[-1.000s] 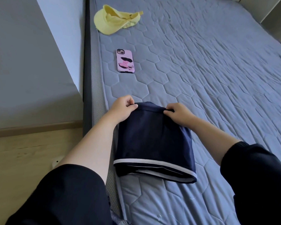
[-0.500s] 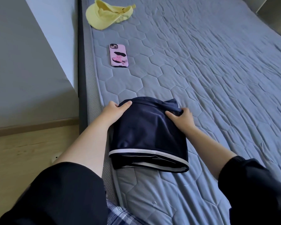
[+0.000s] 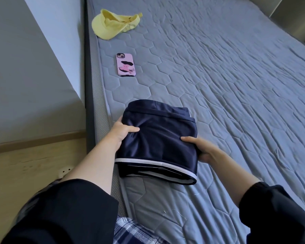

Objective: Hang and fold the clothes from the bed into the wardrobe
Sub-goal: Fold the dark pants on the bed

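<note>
Head view: folding looks done. The folded navy garment (image 3: 158,141) lies on the bed (image 3: 227,88) between the left grip (image 3: 123,132) and the right grip (image 3: 203,149), each clasping a side edge, thumb on top. Next it must be lifted level, so the layers stay stacked. White trim edges its wrist-side end.

A bedroom in a home: a wide bed (image 3: 218,85) with a grey quilted mattress cover runs beside a pale wall (image 3: 25,59) and a light wood surface (image 3: 25,169). Everyday belongings lie on it: a pink-cased phone (image 3: 125,67), a yellow cap (image 3: 113,25) and a folded navy garment (image 3: 158,141).
</note>
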`<action>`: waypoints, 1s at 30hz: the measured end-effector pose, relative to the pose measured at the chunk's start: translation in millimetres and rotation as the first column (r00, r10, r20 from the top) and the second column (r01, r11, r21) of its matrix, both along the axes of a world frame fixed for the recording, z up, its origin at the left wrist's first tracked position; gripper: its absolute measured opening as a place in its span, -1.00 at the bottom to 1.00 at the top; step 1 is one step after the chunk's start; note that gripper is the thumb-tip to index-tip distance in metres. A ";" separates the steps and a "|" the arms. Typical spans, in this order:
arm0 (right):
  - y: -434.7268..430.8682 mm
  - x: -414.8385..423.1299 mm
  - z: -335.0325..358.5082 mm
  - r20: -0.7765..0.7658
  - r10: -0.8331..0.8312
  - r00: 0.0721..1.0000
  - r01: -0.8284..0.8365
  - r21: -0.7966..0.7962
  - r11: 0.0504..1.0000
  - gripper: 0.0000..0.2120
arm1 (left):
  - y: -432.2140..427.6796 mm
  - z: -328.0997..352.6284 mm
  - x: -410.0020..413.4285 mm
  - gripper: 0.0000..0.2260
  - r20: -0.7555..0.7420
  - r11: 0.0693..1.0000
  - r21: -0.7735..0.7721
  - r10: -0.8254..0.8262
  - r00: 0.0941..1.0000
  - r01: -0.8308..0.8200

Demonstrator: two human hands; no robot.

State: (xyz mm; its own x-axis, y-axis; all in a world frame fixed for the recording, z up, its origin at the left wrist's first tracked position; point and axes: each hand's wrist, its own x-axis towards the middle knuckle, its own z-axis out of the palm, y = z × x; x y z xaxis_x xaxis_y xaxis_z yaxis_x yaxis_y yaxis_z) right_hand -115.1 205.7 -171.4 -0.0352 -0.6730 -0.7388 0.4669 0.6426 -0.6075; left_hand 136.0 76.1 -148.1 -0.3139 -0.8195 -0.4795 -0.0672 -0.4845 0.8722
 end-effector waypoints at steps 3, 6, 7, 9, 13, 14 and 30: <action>1.4 6.1 1.6 0.047 -0.045 0.998 0.046 -0.014 0.999 -0.44 | -1.5 -4.5 12.3 -0.65 -0.126 0.985 0.169 0.004 0.992 0.017; 1.6 9.6 3.7 0.038 -0.042 0.998 0.042 0.002 0.999 -0.42 | 2.5 -8.8 29.4 -0.65 -0.082 0.906 0.367 -0.194 0.978 0.211; 2.1 10.1 6.3 0.042 -0.034 0.999 0.034 0.004 0.999 -0.43 | 3.1 -10.1 33.0 -0.61 -0.065 0.885 0.384 -0.257 0.964 0.262; 0.8 11.3 14.3 0.039 -0.004 0.999 0.004 -0.008 1.000 -0.46 | 6.6 -9.8 36.5 -0.65 -0.027 0.867 0.403 -0.310 0.950 0.294; -15.3 25.5 39.0 0.071 0.043 0.997 -0.034 -0.127 0.991 -0.66 | 14.5 2.1 47.2 -0.90 0.024 0.901 0.399 -0.196 0.980 0.170; -22.2 33.2 47.6 0.073 0.056 0.996 -0.044 -0.156 0.987 -0.71 | 15.8 6.4 53.8 -0.90 0.003 0.911 0.392 -0.138 0.990 0.126; -136.1 349.5 224.4 -0.145 0.384 0.912 -0.398 -0.537 0.744 -0.85 | 64.2 100.9 325.5 -0.39 -0.470 0.813 0.306 0.581 0.664 -0.495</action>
